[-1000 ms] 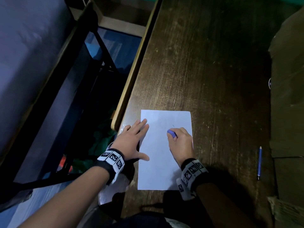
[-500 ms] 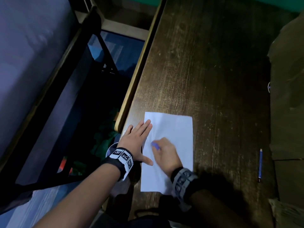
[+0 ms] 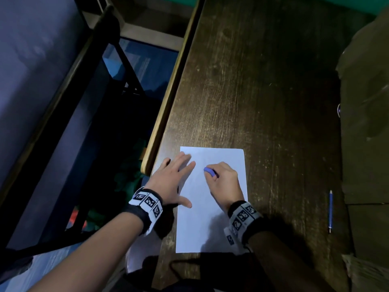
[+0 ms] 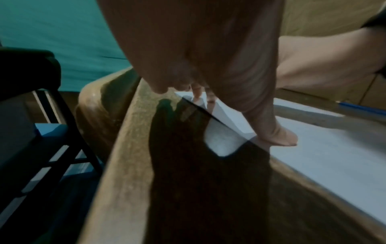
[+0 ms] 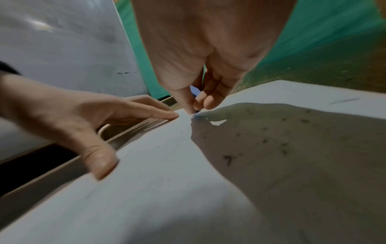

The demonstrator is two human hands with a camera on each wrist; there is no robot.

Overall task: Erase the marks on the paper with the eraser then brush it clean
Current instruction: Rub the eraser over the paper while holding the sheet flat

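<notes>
A white sheet of paper (image 3: 223, 157) lies on the dark wooden table (image 3: 263, 91) near its front left corner. My left hand (image 3: 174, 178) lies flat with straight fingers on the sheet's left edge, thumb spread onto the paper (image 4: 325, 158). My right hand (image 3: 223, 182) pinches a small blue eraser (image 3: 210, 171) with its tip down on the paper's upper middle. In the right wrist view the eraser (image 5: 195, 92) shows between thumb and fingers, and dark eraser crumbs (image 5: 284, 148) and a faint pencil stroke (image 5: 344, 100) lie on the sheet (image 5: 167, 189).
A blue pencil (image 3: 330, 211) lies on the table to the right of the paper. An olive-brown cardboard box (image 3: 366, 123) fills the table's right side. The table's left edge (image 3: 168, 98) drops to a dark chair frame (image 3: 88, 102) and the floor.
My right hand rubbed the eraser down and left across the sheet, then back up toward the middle. My left hand stayed on the paper's left edge.
</notes>
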